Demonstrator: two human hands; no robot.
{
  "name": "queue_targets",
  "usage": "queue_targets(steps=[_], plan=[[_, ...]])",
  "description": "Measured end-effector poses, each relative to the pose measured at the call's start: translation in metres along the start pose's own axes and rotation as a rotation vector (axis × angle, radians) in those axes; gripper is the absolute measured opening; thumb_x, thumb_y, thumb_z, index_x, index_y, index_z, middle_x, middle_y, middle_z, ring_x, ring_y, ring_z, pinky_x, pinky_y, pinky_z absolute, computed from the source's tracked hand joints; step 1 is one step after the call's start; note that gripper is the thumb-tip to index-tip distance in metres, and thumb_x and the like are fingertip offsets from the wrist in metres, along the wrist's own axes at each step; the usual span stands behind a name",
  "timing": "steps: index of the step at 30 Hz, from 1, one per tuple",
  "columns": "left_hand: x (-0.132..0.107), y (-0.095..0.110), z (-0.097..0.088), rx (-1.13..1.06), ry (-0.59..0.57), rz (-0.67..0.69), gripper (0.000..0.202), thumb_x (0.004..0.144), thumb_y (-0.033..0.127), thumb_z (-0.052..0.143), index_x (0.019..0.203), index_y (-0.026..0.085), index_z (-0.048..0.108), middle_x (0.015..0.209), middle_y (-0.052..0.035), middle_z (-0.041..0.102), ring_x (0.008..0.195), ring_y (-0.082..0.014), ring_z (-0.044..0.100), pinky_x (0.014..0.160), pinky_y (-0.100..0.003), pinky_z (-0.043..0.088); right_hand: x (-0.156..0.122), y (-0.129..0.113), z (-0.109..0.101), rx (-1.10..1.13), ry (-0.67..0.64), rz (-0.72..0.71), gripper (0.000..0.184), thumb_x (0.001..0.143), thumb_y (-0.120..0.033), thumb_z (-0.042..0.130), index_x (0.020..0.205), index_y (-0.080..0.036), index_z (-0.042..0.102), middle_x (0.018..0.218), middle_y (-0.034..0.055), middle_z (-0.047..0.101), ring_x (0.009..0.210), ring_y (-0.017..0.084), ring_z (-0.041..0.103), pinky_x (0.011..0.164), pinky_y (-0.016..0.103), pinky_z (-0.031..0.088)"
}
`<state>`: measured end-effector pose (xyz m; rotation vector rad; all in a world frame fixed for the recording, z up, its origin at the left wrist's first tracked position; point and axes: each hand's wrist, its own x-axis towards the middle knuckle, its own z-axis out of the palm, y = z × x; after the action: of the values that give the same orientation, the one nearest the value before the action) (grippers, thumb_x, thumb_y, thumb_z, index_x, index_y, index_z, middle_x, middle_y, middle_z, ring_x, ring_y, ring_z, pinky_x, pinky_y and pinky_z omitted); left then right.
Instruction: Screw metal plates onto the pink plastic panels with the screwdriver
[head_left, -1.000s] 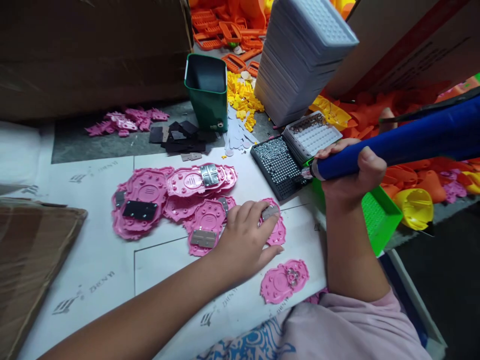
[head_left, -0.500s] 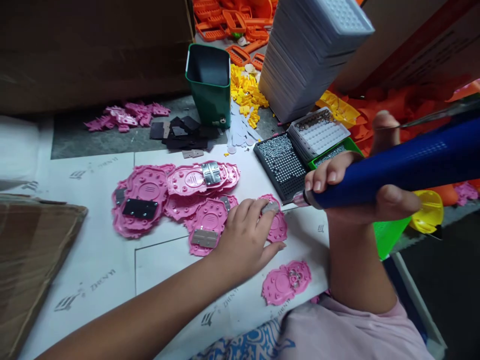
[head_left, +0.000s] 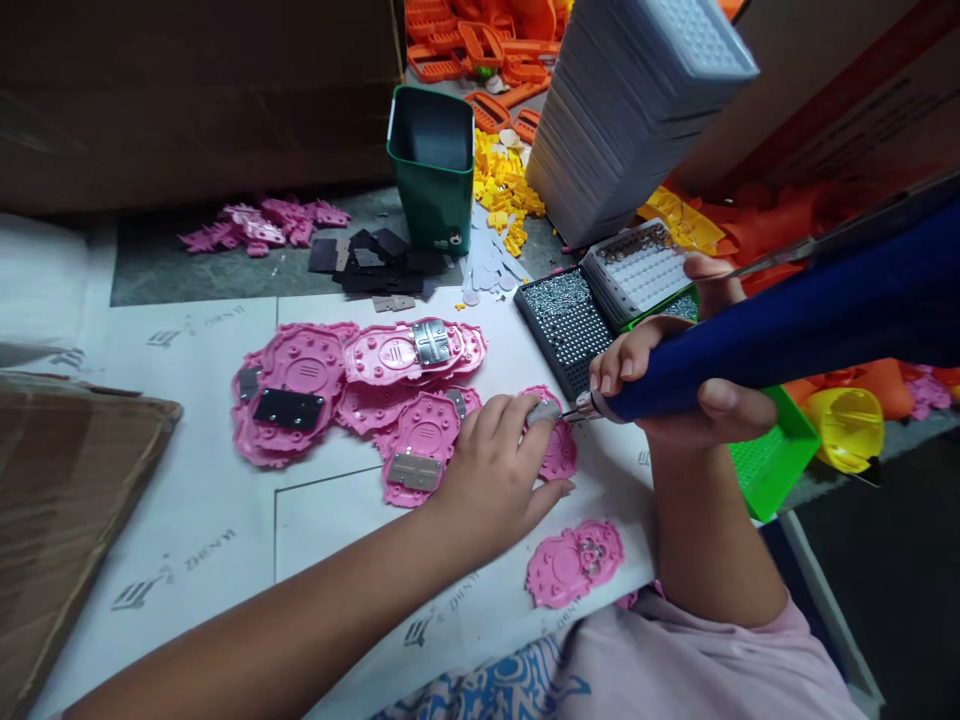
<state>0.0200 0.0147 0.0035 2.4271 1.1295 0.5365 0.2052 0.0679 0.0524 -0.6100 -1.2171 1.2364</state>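
Observation:
My left hand (head_left: 499,470) presses down on a pink plastic part (head_left: 559,452), its fingertips holding a small metal plate (head_left: 541,411) against it. My right hand (head_left: 679,385) is wrapped round a blue electric screwdriver (head_left: 787,325), whose tip touches the metal plate. More pink parts (head_left: 360,385) lie in a spread to the left, some with metal or black plates on them. Another pink part (head_left: 574,562) lies near the table's front edge.
A black screw tray (head_left: 564,320) and a white tray (head_left: 637,265) sit behind the screwdriver tip, over a green tray (head_left: 769,455). A green cup (head_left: 433,170), black plates (head_left: 375,265), a tall stack of white trays (head_left: 630,100), yellow and orange parts and cardboard boxes ring the table.
My right hand has brought the blue screwdriver down and left from the screw tray until its tip meets the metal plate under my left fingers. My left hand has stayed on the pink part.

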Motion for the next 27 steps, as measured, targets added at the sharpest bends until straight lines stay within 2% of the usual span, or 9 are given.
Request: queue_targets(steps=[6, 13, 20, 27], plan=[[0.001, -0.001, 0.001, 0.031, -0.007, -0.004, 0.058, 0.079, 0.047, 0.074, 0.122, 0.011, 0.06, 0.131, -0.0192, 0.054, 0.116, -0.0345, 0.046, 0.096, -0.049, 0.041, -0.002, 0.001, 0.005, -0.012, -0.021, -0.044, 0.05, 0.07, -0.036, 0.071, 0.117, -0.028, 0.057, 0.065, 0.0019, 0.065, 0.05, 0.022, 0.062, 0.047, 0.037, 0.052], [0.002, 0.0, 0.001, 0.032, -0.005, -0.026, 0.061, 0.073, 0.048, 0.08, 0.119, 0.011, 0.062, 0.129, -0.0187, 0.056, 0.115, -0.0349, 0.047, 0.094, -0.048, 0.042, -0.001, 0.004, 0.004, -0.002, -0.106, -0.072, 0.048, 0.07, -0.034, 0.07, 0.116, -0.027, 0.057, 0.069, 0.0018, 0.067, 0.051, 0.021, 0.062, 0.048, 0.037, 0.053], [0.001, -0.001, 0.001, 0.038, -0.053, -0.019, 0.055, 0.081, 0.047, 0.073, 0.123, 0.014, 0.06, 0.135, -0.017, 0.054, 0.118, -0.0343, 0.045, 0.095, -0.049, 0.039, 0.001, 0.004, -0.003, 0.011, -0.161, -0.063, 0.058, 0.069, -0.04, 0.072, 0.123, -0.031, 0.054, 0.066, -0.0006, 0.066, 0.049, 0.02, 0.062, 0.047, 0.034, 0.053], [0.0, -0.001, -0.001, 0.022, -0.064, -0.006, 0.06, 0.079, 0.051, 0.073, 0.123, 0.013, 0.059, 0.134, -0.0181, 0.053, 0.118, -0.0352, 0.044, 0.097, -0.051, 0.039, 0.003, -0.012, -0.011, -0.011, 0.04, -0.12, 0.052, 0.066, -0.04, 0.071, 0.117, -0.038, 0.059, 0.063, -0.0035, 0.062, 0.048, 0.018, 0.058, 0.049, 0.034, 0.053]])
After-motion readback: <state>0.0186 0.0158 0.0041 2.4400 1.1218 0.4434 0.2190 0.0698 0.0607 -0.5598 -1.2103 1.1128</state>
